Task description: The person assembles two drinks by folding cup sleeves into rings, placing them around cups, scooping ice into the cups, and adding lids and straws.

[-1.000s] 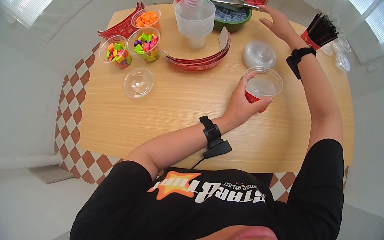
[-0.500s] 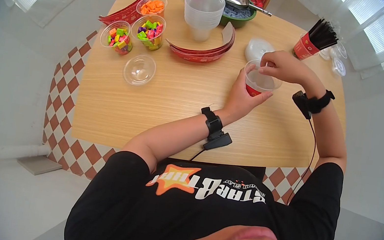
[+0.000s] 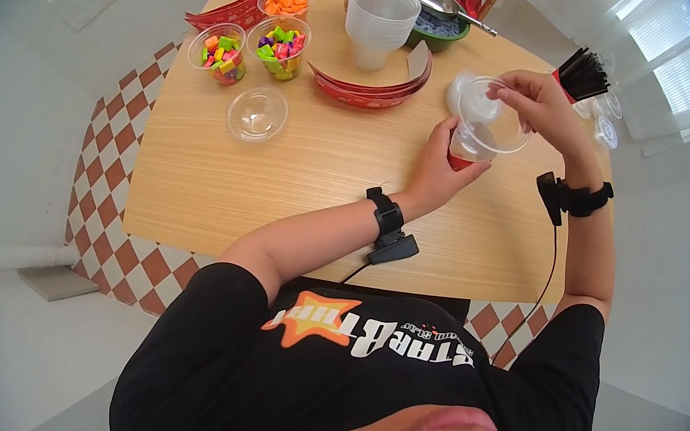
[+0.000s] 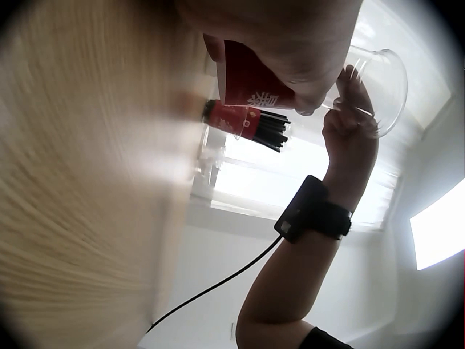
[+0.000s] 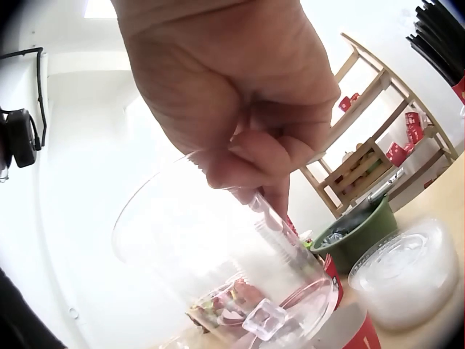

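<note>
My left hand (image 3: 438,174) grips a red paper cup sleeve (image 4: 251,76) with white lettering, a little above the table. My right hand (image 3: 546,112) pinches the rim of a clear plastic cup (image 3: 508,137) between thumb and fingers. Tilted, the cup stands raised over the sleeve in the head view, its lower part overlapping the sleeve's top. At the cup's bottom, in the right wrist view, shows a clear cube (image 5: 265,320) like an ice cube. Right behind the cup sits a stack of clear lids (image 5: 407,280).
A nested stack of clear cups (image 3: 381,20) and curved red sleeves (image 3: 371,97) stand mid-table. Cups of colourful pieces (image 3: 278,49) and a loose lid (image 3: 257,115) lie left. A green bowl (image 3: 442,43) with a metal scoop (image 3: 435,1) and black straws (image 3: 583,75) are at the back.
My right hand has left the scoop, come to the cup in my left hand and drawn it up by the rim. The scoop now rests on the bowl.
</note>
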`<action>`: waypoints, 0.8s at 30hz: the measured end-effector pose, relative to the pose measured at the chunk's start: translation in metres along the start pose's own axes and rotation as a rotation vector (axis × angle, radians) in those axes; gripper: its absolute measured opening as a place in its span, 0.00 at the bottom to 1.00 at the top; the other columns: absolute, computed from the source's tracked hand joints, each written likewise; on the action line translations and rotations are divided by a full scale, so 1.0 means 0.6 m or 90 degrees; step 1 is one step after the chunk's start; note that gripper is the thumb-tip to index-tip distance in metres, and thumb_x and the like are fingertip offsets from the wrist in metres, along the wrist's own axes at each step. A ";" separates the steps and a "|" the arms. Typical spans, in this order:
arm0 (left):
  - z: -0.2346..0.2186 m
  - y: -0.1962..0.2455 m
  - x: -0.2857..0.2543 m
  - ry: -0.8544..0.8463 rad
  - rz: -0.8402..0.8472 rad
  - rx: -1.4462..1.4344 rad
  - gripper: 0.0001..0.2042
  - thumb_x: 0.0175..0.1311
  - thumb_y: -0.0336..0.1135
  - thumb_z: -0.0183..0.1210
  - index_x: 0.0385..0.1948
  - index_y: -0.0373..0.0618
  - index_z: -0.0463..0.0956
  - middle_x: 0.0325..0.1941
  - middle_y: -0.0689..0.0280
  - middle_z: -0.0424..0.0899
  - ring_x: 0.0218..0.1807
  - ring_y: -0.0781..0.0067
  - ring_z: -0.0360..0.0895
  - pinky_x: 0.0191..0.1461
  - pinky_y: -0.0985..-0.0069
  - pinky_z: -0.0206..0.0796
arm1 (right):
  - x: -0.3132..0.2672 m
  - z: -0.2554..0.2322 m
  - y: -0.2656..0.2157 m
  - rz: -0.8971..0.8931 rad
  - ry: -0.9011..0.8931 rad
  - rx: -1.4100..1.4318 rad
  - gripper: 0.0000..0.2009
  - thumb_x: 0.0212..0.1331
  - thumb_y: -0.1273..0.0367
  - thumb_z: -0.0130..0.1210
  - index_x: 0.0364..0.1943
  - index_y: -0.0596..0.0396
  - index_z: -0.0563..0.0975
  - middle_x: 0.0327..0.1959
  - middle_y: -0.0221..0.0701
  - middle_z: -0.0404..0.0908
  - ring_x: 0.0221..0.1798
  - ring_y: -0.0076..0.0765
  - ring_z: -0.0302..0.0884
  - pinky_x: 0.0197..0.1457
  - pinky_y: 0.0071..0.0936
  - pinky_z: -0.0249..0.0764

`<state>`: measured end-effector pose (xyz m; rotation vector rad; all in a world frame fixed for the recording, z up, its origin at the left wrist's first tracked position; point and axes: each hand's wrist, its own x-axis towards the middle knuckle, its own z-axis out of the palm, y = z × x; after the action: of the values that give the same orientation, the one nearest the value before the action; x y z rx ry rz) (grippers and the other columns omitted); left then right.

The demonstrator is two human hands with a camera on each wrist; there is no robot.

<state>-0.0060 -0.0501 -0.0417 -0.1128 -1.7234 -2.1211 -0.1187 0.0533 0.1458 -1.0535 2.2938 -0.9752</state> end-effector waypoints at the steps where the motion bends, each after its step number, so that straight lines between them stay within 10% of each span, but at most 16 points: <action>1: 0.001 -0.003 0.001 0.019 0.012 0.036 0.40 0.56 0.36 0.71 0.66 0.35 0.54 0.62 0.53 0.69 0.64 0.67 0.69 0.61 0.72 0.70 | 0.010 -0.008 0.001 -0.035 0.059 -0.004 0.11 0.66 0.68 0.56 0.45 0.62 0.82 0.33 0.25 0.85 0.21 0.13 0.70 0.23 0.17 0.68; 8: -0.004 0.017 -0.004 0.025 0.001 0.108 0.39 0.58 0.42 0.70 0.66 0.35 0.57 0.63 0.51 0.69 0.65 0.63 0.69 0.65 0.70 0.66 | 0.116 -0.022 -0.036 -0.137 0.248 -0.103 0.15 0.64 0.63 0.57 0.48 0.58 0.83 0.28 0.23 0.83 0.23 0.13 0.72 0.23 0.16 0.71; 16: -0.005 0.026 -0.004 0.016 0.008 0.108 0.38 0.58 0.43 0.69 0.65 0.35 0.58 0.65 0.51 0.68 0.69 0.60 0.65 0.70 0.67 0.59 | 0.247 -0.040 0.005 -0.215 0.501 -0.527 0.14 0.61 0.66 0.51 0.47 0.54 0.83 0.39 0.40 0.86 0.39 0.48 0.84 0.44 0.38 0.79; 24: -0.004 0.025 -0.003 0.016 0.013 0.096 0.36 0.58 0.41 0.69 0.64 0.36 0.60 0.63 0.52 0.70 0.67 0.60 0.67 0.69 0.68 0.59 | 0.309 0.011 0.050 -0.316 0.445 -0.759 0.06 0.62 0.71 0.47 0.38 0.51 0.75 0.38 0.32 0.82 0.37 0.44 0.85 0.34 0.39 0.80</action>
<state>0.0014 -0.0544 -0.0290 -0.0603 -1.8517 -1.9620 -0.2434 -0.0805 0.1022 -2.0349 3.3770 0.0815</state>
